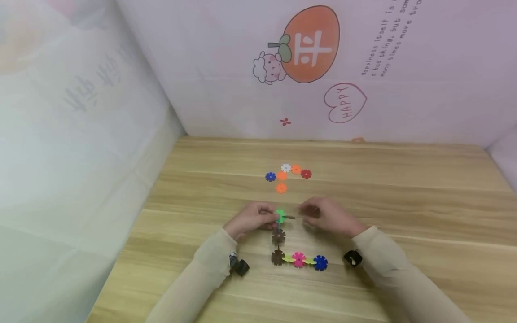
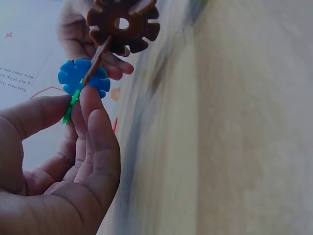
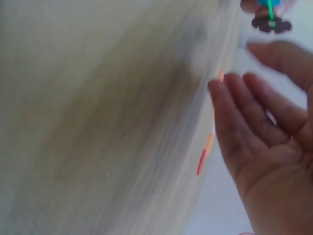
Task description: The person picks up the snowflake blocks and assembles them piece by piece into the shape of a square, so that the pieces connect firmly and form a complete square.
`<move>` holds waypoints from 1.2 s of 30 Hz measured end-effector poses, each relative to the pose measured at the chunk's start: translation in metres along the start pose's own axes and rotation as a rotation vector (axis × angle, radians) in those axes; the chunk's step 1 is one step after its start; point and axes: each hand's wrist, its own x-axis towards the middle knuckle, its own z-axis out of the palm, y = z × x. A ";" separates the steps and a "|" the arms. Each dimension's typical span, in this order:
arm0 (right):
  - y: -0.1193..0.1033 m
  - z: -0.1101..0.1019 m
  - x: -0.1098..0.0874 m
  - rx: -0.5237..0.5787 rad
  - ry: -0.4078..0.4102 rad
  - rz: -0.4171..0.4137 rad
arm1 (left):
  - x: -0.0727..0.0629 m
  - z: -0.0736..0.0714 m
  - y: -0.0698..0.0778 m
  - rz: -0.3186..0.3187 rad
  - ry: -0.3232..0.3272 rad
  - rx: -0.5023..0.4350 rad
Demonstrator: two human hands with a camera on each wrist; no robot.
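My left hand pinches a green notched plastic disc between thumb and fingers. A brown disc, seen nearly edge-on, juts from its right side. Below the green one, a blue disc and more brown discs continue the joined chain. At the lower brown disc the chain turns right, through yellow discs and a pink disc, ending in a dark blue disc. My right hand hovers just right of the chain, its fingers loosely bent and holding nothing.
Loose discs lie farther back on the wooden table: blue, white, red and orange ones. A printed cloth hangs behind the table, and another covers the left side.
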 end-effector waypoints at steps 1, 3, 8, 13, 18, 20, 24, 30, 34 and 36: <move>0.004 -0.002 0.002 0.003 0.001 0.021 | 0.000 0.000 0.000 0.000 -0.002 -0.001; 0.009 -0.005 0.007 0.011 0.011 0.061 | 0.000 0.000 0.000 -0.005 -0.002 -0.002; 0.013 -0.009 0.030 0.009 0.043 0.141 | 0.001 0.001 -0.001 -0.020 0.008 -0.005; 0.009 -0.009 0.055 -0.038 0.061 0.161 | 0.002 0.003 0.000 -0.034 -0.001 -0.013; 0.001 -0.007 0.076 -0.063 0.081 0.135 | 0.003 0.003 0.000 -0.026 -0.010 -0.029; -0.002 -0.004 0.081 -0.058 0.080 0.128 | 0.003 0.002 -0.001 -0.029 -0.006 -0.032; -0.006 0.001 0.088 -0.045 0.072 0.137 | 0.001 0.001 -0.001 -0.033 -0.010 -0.043; -0.010 0.005 0.094 -0.074 0.090 0.130 | 0.000 0.000 0.000 -0.028 -0.019 -0.046; -0.009 0.008 0.098 -0.101 0.095 0.087 | 0.002 -0.001 0.000 -0.031 -0.016 -0.050; -0.008 0.009 0.099 -0.105 0.096 0.079 | 0.002 -0.002 0.000 -0.033 -0.012 -0.047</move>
